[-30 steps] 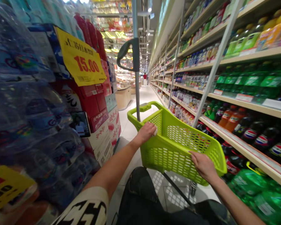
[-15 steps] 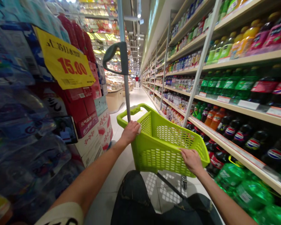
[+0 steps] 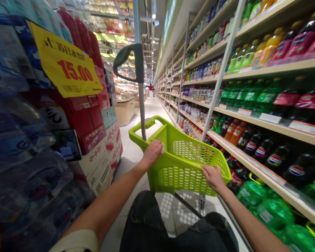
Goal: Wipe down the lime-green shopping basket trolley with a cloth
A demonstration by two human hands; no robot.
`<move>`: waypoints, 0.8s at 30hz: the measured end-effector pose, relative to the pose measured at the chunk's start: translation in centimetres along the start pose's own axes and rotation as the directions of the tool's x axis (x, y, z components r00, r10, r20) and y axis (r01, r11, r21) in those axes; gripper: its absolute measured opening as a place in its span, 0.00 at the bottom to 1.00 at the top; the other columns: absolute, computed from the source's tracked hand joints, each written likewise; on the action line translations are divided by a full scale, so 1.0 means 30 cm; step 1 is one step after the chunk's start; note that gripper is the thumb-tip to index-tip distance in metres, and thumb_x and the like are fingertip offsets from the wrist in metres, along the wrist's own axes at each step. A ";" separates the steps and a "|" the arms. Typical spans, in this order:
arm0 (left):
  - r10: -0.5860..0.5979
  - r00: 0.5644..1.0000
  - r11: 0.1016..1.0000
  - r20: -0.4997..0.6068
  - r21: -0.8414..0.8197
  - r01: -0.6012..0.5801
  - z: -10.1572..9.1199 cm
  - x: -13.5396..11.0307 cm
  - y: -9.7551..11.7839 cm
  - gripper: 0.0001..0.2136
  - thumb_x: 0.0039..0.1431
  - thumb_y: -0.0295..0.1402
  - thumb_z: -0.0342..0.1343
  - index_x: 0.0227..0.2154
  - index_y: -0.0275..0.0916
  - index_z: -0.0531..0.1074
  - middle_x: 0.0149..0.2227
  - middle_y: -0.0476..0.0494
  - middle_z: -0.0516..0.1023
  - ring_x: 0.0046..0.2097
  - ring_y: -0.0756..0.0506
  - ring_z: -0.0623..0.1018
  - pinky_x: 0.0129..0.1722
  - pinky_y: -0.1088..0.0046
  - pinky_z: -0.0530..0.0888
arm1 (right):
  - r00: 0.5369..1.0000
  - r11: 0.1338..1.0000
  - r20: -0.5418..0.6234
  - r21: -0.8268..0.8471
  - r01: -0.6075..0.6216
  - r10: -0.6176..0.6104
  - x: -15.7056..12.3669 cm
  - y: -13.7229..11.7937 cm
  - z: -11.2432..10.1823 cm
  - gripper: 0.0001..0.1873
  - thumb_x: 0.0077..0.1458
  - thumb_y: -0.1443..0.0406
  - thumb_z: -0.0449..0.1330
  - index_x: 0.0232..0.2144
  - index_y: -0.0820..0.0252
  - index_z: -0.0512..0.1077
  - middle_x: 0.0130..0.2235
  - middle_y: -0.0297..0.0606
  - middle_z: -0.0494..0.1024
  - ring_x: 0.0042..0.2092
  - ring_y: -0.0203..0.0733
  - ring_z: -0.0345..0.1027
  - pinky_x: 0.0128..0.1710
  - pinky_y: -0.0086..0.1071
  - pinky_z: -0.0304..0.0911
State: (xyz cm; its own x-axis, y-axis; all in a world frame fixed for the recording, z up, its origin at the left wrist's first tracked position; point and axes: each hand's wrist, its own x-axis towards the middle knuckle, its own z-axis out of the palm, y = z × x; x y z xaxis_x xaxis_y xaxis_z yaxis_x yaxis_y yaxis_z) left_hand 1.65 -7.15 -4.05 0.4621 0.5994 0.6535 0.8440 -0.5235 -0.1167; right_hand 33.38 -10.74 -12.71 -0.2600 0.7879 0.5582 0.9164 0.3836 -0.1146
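A lime-green plastic shopping basket on wheels (image 3: 183, 175) stands upright before my knees, its lattice walls open at the top. My left hand (image 3: 153, 154) is closed over the near rim, close to the corner by the pole; a small whitish bit, too small to name, shows at its fingers. Farther right along the same rim, my right hand (image 3: 213, 177) grips with its fingers hooked over the edge. A grey pole (image 3: 141, 108) with a dark grey loop handle (image 3: 130, 63) rises from the basket's left end; neither hand touches it.
Shelves of soda bottles (image 3: 267, 94) line the right side, with large green bottles (image 3: 271, 210) low down. Stacked drink cartons (image 3: 91, 154) and wrapped water bottles (image 3: 21, 140) crowd the left, under a yellow price sign (image 3: 68, 66). A person in red (image 3: 150, 90) is far down the aisle.
My left hand has slid a little right along the basket rim, away from the pole. My right hand keeps its place on the rim. The view has shifted slightly.
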 end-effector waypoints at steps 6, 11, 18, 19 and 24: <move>0.258 0.965 0.962 0.039 -0.106 -0.253 0.070 0.015 0.115 0.08 0.55 0.26 0.48 0.38 0.34 0.67 0.43 0.40 0.72 0.48 0.46 0.69 0.51 0.65 0.64 | 0.999 0.999 0.008 0.028 0.044 -0.045 -0.003 0.019 -0.006 0.19 0.58 0.62 0.41 0.39 0.59 0.70 0.38 0.41 0.76 0.41 0.43 0.68 0.48 0.46 0.48; 0.001 1.000 0.999 -0.002 -0.053 -0.002 -0.020 0.007 -0.011 0.10 0.55 0.23 0.46 0.39 0.35 0.67 0.45 0.39 0.70 0.50 0.44 0.67 0.52 0.60 0.63 | 1.000 0.999 -0.015 0.043 0.013 -0.013 -0.012 0.057 -0.009 0.18 0.57 0.62 0.42 0.39 0.58 0.71 0.38 0.41 0.76 0.41 0.44 0.68 0.48 0.46 0.49; -0.139 0.987 0.830 0.082 -0.535 0.161 0.127 0.052 0.311 0.07 0.54 0.24 0.47 0.34 0.35 0.68 0.38 0.42 0.74 0.42 0.47 0.72 0.43 0.68 0.69 | 0.999 0.980 -0.044 0.196 0.009 0.000 0.041 -0.110 0.017 0.21 0.54 0.61 0.46 0.50 0.59 0.62 0.48 0.44 0.70 0.50 0.48 0.62 0.50 0.49 0.50; -0.214 0.970 0.764 0.118 -0.598 0.242 0.131 0.070 0.336 0.07 0.55 0.25 0.46 0.34 0.34 0.68 0.36 0.42 0.74 0.39 0.47 0.72 0.40 0.70 0.70 | 0.997 0.961 -0.070 0.270 0.053 -0.035 0.070 -0.163 0.027 0.25 0.53 0.61 0.48 0.53 0.60 0.57 0.52 0.45 0.65 0.54 0.48 0.57 0.51 0.48 0.50; -0.240 0.937 0.567 0.252 -0.747 0.346 0.012 0.090 0.218 0.15 0.60 0.29 0.36 0.41 0.35 0.67 0.41 0.41 0.75 0.41 0.47 0.74 0.41 0.69 0.70 | 0.961 0.843 -0.274 0.526 0.113 0.042 0.256 -0.416 0.051 0.27 0.50 0.64 0.51 0.54 0.64 0.55 0.54 0.46 0.60 0.57 0.46 0.49 0.55 0.41 0.50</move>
State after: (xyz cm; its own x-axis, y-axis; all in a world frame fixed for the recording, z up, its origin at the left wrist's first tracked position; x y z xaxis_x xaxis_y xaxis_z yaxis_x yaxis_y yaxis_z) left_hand 8.52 -8.74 -3.33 0.2996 0.8403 0.4519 0.4356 -0.5419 0.7188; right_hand 19.49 -8.74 -8.26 -0.1278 0.6414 0.7565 0.5835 0.6654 -0.4656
